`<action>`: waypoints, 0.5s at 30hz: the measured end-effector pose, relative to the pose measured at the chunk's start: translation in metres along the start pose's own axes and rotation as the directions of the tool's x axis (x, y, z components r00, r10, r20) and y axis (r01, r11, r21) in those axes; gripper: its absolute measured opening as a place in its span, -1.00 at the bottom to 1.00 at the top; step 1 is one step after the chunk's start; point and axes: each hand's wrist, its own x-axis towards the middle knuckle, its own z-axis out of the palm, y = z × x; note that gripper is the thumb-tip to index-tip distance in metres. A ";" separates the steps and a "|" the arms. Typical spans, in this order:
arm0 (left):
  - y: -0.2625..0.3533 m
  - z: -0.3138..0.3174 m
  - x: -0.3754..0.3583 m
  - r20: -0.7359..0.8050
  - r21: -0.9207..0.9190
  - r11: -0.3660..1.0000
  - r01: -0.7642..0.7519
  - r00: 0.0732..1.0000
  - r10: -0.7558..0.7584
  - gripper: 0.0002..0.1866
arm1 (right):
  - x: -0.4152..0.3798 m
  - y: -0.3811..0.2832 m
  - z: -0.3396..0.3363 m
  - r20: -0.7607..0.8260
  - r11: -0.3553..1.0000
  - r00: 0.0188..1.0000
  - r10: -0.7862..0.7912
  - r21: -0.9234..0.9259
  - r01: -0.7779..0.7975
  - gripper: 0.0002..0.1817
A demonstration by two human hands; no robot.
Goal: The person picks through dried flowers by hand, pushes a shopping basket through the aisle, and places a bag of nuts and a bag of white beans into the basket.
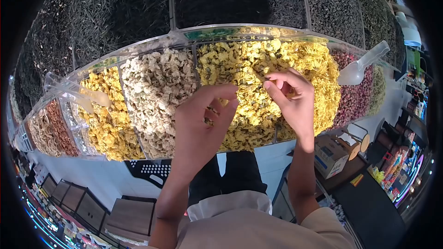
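Observation:
Dried yellow chrysanthemum flowers [318, 64] fill a wide compartment of the clear bin in front of me. Over its left part hovers my left hand [200, 120], fingers curled, with thumb and index tips close together. Whatever lies between those tips, if anything, is too small to make out. My right hand [295, 101] is above the middle of the same flowers, thumb and index finger pinched on a small dark piece of dried flower [267, 79]. Pale dried flowers [159, 74] lie in the compartment to the left.
Clear plastic scoops rest at the left [92, 97] and right [355, 71]. Orange-yellow flowers [108, 124], brown dried slices [44, 131] and dark pink buds [350, 99] fill other compartments. Dark dried leaves [124, 9] lie behind. A cardboard box [330, 154] stands below right.

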 end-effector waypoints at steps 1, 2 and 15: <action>0.002 0.005 0.001 0.050 -0.033 0.998 0.044 0.998 -0.043 -0.71 | -0.001 0.002 0.000 -0.003 0.997 1.000 -0.003 0.075 0.003 -0.84; 0.003 0.010 0.002 0.101 -0.064 0.994 0.090 0.991 -0.083 -0.70 | -0.003 0.003 0.001 -0.007 0.997 1.000 -0.004 0.075 0.005 -0.84; -0.006 0.044 0.025 0.196 -0.187 0.960 0.208 0.966 -0.171 -0.78 | -0.017 -0.011 0.006 -0.105 0.973 0.968 -0.229 -0.041 0.226 -0.78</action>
